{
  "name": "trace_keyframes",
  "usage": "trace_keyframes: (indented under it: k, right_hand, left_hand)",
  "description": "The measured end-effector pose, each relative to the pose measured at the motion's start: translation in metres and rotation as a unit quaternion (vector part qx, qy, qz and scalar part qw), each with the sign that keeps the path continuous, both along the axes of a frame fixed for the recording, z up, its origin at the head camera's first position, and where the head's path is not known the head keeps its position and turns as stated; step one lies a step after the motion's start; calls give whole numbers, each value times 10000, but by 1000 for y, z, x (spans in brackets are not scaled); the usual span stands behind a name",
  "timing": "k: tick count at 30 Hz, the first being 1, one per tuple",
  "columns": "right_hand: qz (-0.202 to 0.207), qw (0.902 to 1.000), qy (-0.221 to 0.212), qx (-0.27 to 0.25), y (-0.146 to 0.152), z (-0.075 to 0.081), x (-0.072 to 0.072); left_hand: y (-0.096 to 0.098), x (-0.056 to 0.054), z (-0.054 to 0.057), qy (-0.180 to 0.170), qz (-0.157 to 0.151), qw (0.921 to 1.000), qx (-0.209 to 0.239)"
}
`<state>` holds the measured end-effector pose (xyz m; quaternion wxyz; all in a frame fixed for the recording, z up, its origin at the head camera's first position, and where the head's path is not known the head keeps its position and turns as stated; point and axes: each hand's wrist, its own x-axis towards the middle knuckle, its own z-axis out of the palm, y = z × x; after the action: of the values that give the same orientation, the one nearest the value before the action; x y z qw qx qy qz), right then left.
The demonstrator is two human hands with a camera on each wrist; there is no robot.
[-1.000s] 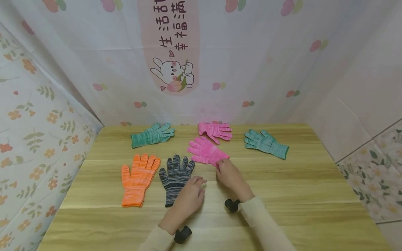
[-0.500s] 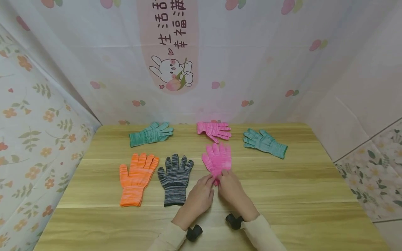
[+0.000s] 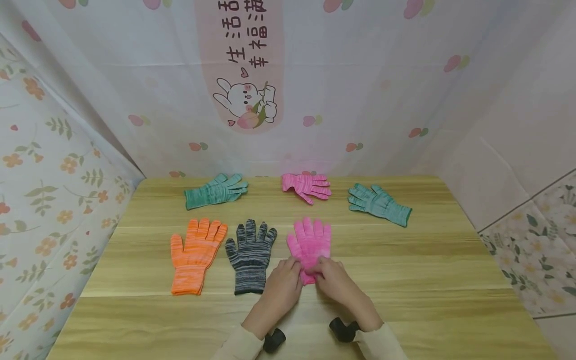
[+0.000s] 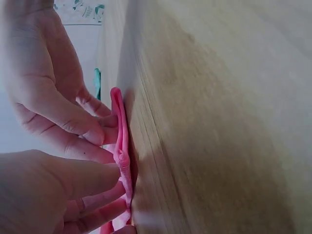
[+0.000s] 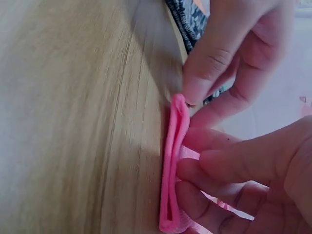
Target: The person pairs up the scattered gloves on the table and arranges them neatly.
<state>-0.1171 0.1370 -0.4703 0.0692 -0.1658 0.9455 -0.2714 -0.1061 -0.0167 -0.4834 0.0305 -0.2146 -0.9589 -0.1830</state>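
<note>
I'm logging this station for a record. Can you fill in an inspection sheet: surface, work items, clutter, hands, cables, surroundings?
Surface: wood-grain table.
Work items: near pink glove, fingers pointing away; far pink glove; left green glove; right green glove; orange glove; dark striped glove.
Clutter: nothing seen.
Hands: left hand and right hand both touch the near pink glove's cuff; grip unclear.
Cables: nothing seen.
Surroundings: rabbit-print curtain behind, floral cloth at left.
</note>
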Motion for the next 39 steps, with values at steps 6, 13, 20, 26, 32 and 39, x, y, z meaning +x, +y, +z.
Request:
trace_keyframes:
  k: [6, 13, 20, 26, 32, 39]
  right_hand:
    - [39, 9997, -147, -189, 3, -2, 4]
    - [95, 9975, -237, -651, 10, -8, 3]
    - [-85, 9873, -794, -1371, 17, -13, 2]
    - [-170, 9859, -997, -1333, 19, -12, 1]
    - [-167, 9823, -1246, -1386, 22, -12, -4]
    - [-392, 9856, -1096, -1229, 23, -5, -23]
  left_hand:
    - [0, 4, -3, 123, 88, 9999, 7]
    - [0, 5, -4, 52, 189, 9997, 109]
    - [0, 5, -3, -16, 288, 9993, 248]
    - [2, 6, -4, -76, 321, 9994, 142]
    - [4, 8, -5, 14, 271, 9996, -12]
    - [4, 6, 0, -111, 183, 9997, -152]
